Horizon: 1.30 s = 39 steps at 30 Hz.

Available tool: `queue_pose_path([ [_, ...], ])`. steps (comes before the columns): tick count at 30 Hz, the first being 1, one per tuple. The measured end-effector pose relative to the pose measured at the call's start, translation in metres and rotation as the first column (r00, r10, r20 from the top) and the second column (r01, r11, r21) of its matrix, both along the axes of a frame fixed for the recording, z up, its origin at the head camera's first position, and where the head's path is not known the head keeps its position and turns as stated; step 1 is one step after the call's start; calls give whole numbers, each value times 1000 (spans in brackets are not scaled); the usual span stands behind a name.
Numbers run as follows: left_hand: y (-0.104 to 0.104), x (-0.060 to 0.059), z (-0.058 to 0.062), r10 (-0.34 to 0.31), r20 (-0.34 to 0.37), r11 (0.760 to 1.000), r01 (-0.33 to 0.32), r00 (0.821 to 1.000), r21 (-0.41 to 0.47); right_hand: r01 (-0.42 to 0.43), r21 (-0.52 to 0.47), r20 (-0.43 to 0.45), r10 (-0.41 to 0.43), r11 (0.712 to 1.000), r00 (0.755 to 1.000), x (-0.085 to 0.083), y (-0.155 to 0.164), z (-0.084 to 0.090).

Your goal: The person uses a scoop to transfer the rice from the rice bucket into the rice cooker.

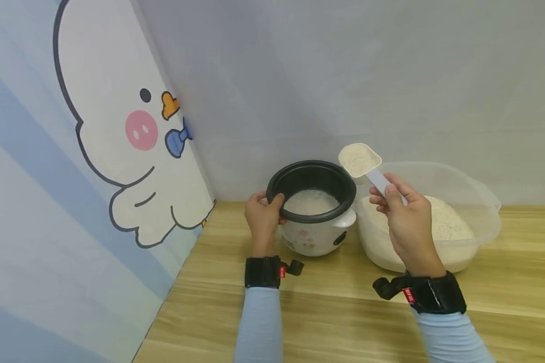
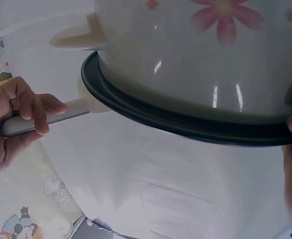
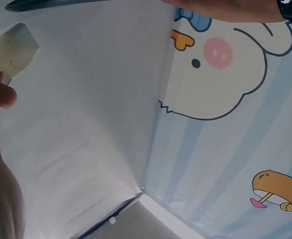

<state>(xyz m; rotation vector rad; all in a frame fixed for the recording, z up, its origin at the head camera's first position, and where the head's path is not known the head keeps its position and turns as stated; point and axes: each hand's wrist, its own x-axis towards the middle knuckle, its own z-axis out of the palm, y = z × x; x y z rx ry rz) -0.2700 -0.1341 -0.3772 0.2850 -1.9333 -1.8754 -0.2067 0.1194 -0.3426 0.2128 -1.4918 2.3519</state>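
Note:
A small white rice cooker (image 1: 315, 234) with pink flowers holds a black inner pot (image 1: 311, 176) with white rice in it. My left hand (image 1: 271, 205) grips the pot's left rim, thumb over the edge. In the left wrist view the black rim (image 2: 185, 124) and the flowered body (image 2: 205, 55) fill the frame. My right hand (image 1: 389, 195) pinches the handle of a white scoop (image 1: 359, 160) heaped with rice, raised just right of the pot and above the tub's left edge. The scoop (image 3: 11, 50) also shows in the right wrist view.
A clear plastic tub (image 1: 481, 201) half full of rice stands right of the cooker on the wooden table (image 1: 336, 312). A cartoon duck panel (image 1: 118, 131) walls off the left side and a pale wall closes the back.

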Motion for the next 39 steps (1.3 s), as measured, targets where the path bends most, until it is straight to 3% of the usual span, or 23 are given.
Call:
queue_pose_path([
  [5,-1,0,0,-4,7,1000,4,1000,-1,12,191,-38,-5,982,999,-3,-17,-9],
  [7,-1,-1,0,-8,5,1000,8,1000,2,57,315,-57,-41,947,998,-4,-23,-14],
  [10,-1,-1,-1,-14,3,1000,14,1000,3,140,467,-94,-108,873,990,-7,-30,-22],
  [16,1,-3,-2,-10,-1,1000,10,1000,2,254,577,-189,-176,776,966,-11,-33,-29],
  [20,0,-2,-3,-13,-7,1000,13,1000,2,350,629,-309,-189,695,932,-13,-34,-34],
  [22,0,-2,-3,-13,-9,1000,13,1000,4,409,643,-388,-185,648,903,-15,-35,-36],
  [25,0,-2,-3,-9,-6,1000,10,1000,9,477,642,-481,-169,600,860,-16,-36,-37],
  [29,0,-3,-3,-10,-4,1000,10,1000,7,516,631,-529,-167,579,832,-17,-36,-38],
  [36,0,-3,-4,1,-7,1000,-2,1000,-8,519,643,-556,-122,563,822,-18,-35,-40],
  [39,0,-2,-3,1,-8,1000,-2,1000,-13,534,647,-586,-93,545,805,-19,-35,-41],
])
